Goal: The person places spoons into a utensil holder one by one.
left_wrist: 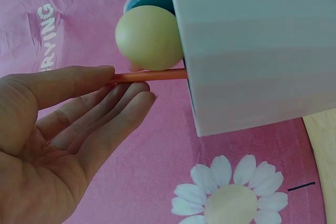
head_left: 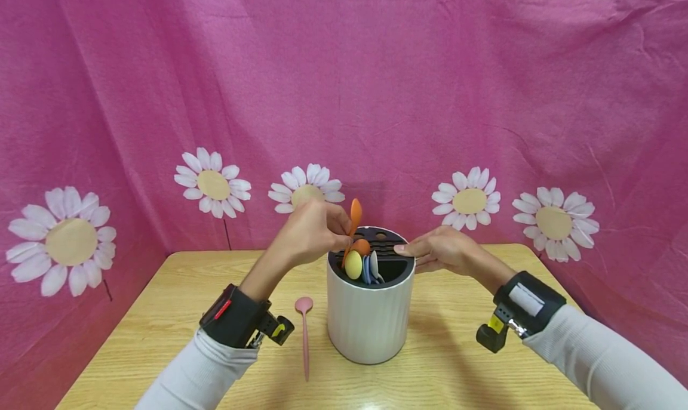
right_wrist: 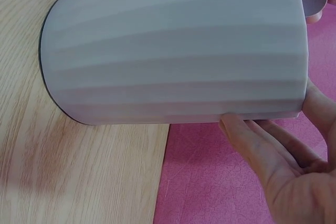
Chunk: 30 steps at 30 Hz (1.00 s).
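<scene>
My left hand (head_left: 314,234) pinches an orange spoon (head_left: 356,212) by its handle between thumb and fingers. The spoon stands bowl up, its lower end inside the black-topped opening of a white ribbed utensil holder (head_left: 371,326). My right hand (head_left: 450,252) holds the holder's right side, thumb on the top rim and fingers against the outer wall. Beside the orange spoon, a yellow spoon (head_left: 353,265), a darker orange spoon (head_left: 361,247) and several blue and pale spoons stick out of the front compartment. In the left wrist view the orange handle (left_wrist: 157,75) enters the holder next to the yellow bowl.
A pink spoon (head_left: 304,332) lies on the wooden table (head_left: 451,362) left of the holder, bowl toward the back. Slots and round holes cross the back of the holder's black top (head_left: 389,239). A pink cloth (head_left: 376,99) with printed daisies hangs behind the table.
</scene>
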Each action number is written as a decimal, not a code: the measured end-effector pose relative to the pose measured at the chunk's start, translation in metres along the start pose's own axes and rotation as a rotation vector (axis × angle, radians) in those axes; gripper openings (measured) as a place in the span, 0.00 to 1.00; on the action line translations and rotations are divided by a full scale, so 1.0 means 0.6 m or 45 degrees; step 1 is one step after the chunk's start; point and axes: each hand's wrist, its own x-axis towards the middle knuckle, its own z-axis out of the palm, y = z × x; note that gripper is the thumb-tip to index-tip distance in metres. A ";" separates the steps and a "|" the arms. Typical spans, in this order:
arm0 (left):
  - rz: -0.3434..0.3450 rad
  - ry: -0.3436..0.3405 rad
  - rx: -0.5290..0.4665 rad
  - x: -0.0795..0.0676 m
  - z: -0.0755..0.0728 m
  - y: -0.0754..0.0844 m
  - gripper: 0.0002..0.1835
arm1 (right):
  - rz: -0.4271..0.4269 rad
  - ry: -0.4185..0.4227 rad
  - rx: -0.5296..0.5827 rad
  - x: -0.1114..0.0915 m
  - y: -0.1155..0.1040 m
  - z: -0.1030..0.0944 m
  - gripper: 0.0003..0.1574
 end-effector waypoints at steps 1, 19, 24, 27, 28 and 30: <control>-0.005 -0.014 0.000 -0.001 0.000 -0.002 0.04 | 0.001 0.002 0.000 0.000 0.000 0.000 0.33; -0.059 -0.107 0.058 -0.009 0.011 -0.019 0.05 | 0.024 0.018 0.000 -0.001 0.000 -0.001 0.33; -0.036 -0.100 0.081 -0.010 0.012 -0.023 0.07 | 0.027 0.022 0.000 -0.001 -0.001 0.000 0.33; -0.019 -0.094 0.106 -0.011 0.013 -0.025 0.08 | 0.023 0.018 0.003 -0.002 -0.002 0.001 0.33; -0.009 -0.092 0.114 -0.011 0.014 -0.026 0.08 | 0.025 0.019 0.010 -0.002 -0.001 0.001 0.33; -0.007 -0.085 0.127 -0.012 0.014 -0.026 0.08 | 0.016 0.009 0.008 -0.002 -0.001 0.002 0.33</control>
